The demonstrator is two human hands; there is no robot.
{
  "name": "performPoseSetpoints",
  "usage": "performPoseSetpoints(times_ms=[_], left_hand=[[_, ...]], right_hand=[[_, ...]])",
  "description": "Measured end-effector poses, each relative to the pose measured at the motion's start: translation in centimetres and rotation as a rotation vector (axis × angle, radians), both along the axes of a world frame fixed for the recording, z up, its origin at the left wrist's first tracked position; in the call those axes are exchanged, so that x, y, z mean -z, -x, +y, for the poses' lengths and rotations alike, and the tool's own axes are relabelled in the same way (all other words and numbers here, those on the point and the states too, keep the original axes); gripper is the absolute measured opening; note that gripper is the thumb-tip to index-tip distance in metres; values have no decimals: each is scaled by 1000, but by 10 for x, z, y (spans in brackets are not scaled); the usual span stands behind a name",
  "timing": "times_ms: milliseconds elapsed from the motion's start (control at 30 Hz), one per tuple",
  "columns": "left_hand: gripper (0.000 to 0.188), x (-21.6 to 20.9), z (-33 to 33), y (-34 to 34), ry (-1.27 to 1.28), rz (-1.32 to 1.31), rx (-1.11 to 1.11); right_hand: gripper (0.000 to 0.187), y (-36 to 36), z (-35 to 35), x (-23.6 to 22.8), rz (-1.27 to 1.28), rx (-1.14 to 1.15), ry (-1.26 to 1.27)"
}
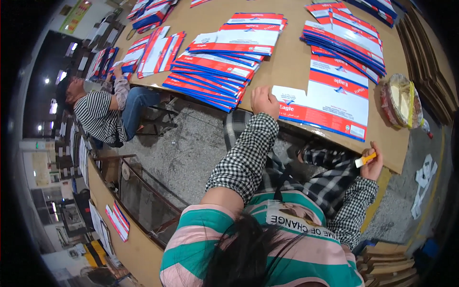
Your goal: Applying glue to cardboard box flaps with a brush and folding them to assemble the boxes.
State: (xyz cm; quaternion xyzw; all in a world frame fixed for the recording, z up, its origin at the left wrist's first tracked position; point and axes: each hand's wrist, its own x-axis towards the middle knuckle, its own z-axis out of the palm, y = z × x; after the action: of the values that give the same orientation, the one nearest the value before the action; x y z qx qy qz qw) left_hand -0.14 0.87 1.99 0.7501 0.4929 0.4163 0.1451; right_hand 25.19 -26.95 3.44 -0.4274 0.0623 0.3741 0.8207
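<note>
Glue looks like the main hazard here. The right hand (372, 162), at the lower right of the table edge, is closed around a small orange-and-white stick (364, 160), probably a glue stick, though it is too small to tell for sure. It is held off the brown table (287, 62), apart from the work. The left hand (264, 101), in the middle of the frame, is curled with knuckles pressing the left edge of a flat red, white and blue carton sheet (330, 103) that lies near the table's front edge.

That sheet's lower side sits close to the drop, so a push from the left hand could slide it off onto the floor. A smear from the stick could land outside the flap. The fanned pile of sheets (215, 71) just left of the hand could be nudged askew by the checked sleeve. A seated person in a striped top (98, 115) at the left is well apart.
</note>
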Motion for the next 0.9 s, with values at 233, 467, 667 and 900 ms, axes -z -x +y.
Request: performPoseSetpoints(times_ms=[233,467,667,900], left_hand=[[19,5,2,-1,-24,0,50],[12,-1,0,1,-30,-59,140],[11,-1,-1,5,-11,-70,164],[13,2,-5,11,69,-3,193]], right_hand=[[28,-9,-8,8,-49,-60,-43],[32,-10,-7,1,-69,-46,85],[27,-8,11,-19,-41,27,123],[15,-8,43,-9,-36,-15,0]])
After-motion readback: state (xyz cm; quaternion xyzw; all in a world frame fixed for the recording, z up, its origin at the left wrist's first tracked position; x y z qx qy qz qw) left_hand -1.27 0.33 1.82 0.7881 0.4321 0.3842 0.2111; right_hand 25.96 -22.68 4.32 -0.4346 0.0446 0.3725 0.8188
